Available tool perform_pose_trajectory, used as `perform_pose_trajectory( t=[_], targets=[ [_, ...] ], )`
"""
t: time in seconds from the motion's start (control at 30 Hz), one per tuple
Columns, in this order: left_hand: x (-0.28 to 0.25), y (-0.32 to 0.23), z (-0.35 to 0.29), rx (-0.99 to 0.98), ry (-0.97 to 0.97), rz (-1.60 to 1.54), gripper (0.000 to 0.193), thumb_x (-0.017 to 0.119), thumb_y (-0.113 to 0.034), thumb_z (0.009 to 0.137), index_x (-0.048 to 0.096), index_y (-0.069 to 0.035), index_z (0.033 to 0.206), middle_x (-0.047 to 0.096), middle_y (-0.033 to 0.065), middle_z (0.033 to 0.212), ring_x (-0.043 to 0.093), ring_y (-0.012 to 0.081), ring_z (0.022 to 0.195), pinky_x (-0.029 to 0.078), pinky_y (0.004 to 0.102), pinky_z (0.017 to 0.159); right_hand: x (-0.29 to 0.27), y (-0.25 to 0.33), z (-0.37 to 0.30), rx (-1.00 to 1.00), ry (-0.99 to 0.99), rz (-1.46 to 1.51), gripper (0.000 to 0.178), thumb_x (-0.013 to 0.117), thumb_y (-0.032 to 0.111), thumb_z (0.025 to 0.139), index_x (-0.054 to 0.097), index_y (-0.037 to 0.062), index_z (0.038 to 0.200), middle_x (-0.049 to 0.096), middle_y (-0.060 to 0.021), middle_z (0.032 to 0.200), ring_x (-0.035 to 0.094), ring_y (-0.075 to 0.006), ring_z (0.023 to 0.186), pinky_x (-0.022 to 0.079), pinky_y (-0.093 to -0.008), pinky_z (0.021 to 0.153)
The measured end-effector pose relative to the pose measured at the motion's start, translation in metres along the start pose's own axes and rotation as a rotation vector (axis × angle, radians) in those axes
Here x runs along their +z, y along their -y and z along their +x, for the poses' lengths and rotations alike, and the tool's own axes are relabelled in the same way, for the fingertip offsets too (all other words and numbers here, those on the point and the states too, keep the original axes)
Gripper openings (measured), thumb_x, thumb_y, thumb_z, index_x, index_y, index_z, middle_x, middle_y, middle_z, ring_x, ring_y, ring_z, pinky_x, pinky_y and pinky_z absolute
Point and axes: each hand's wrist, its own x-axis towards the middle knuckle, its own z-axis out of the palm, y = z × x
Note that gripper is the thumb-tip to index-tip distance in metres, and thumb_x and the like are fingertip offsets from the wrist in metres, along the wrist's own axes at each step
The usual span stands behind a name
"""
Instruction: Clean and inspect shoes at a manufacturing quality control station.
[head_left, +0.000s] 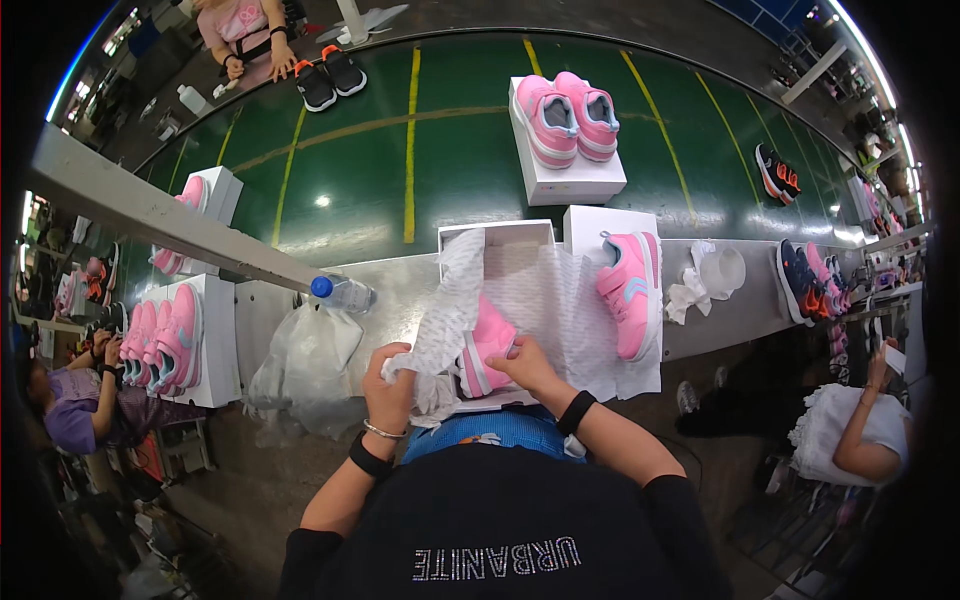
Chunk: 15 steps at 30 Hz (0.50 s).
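Across a grey metal table (pixel 700 340), the left hand (pixel 390 388) clutches white tissue paper (pixel 455 300) while the right hand (pixel 530 368) grips a pink shoe (pixel 490 335) in its fingers, near an open white box (pixel 505 232); farther off, two pink shoes (pixel 552 125) top another box (pixel 580 188).

Before the person (pixel 500 520) stands an open box (pixel 518 234), with wrapping paper (pixel 535 290) across it, one shoe (pixel 490 335) at its near end and a second shoe (pixel 630 300) just to its right. Behind it, a pair of shoes (pixel 552 125) rests on another box (pixel 578 190). Left lie a bottle (pixel 350 294) and plastic bag (pixel 305 350); farther right, crumpled paper (pixel 689 291).
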Motion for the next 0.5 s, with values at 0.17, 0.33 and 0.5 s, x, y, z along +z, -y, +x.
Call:
perform_pose_trajectory(
  t=[0.17,0.33,0.5],
  targets=[
    [0.012,-0.008,0.007,0.111,0.12,-0.078,0.017,0.056,0.003,0.074,0.054,-0.003,0.089,0.059,0.0086,0.099,0.055,0.0155,0.091,0.042,0.026,0.08,-0.017,0.01,0.006,-0.091,-0.057,0.445,0.057,0.069,0.012,0.072,0.035,-0.0015,0.116,0.056,-0.0095,0.079,0.053,-0.0141,0.068,0.044,-0.0249,0.061],
    [0.016,-0.02,0.02,0.123,0.151,-0.048,0.018,0.057,0.003,0.074,0.054,-0.003,0.09,0.059,0.0088,0.102,0.055,0.0159,0.095,0.042,0.0262,0.082,-0.06,0.043,-0.028,-0.23,-0.17,0.789,0.047,0.06,0.003,0.078,0.035,-0.0004,0.117,0.055,-0.0077,0.087,0.05,-0.0093,0.071,0.041,-0.0224,0.064],
    [0.058,-0.014,0.024,0.231,0.505,0.558,0.031,0.058,-0.007,0.067,0.055,-0.006,0.098,0.057,0.0127,0.105,0.055,0.0301,0.096,0.046,0.0332,0.081,-0.121,0.063,-0.094,-0.524,-0.252,0.797,0.041,0.05,0.002,0.083,0.035,-0.0029,0.121,0.051,-0.0059,0.092,0.049,-0.0118,0.08,0.042,-0.0267,0.074]
  ],
)
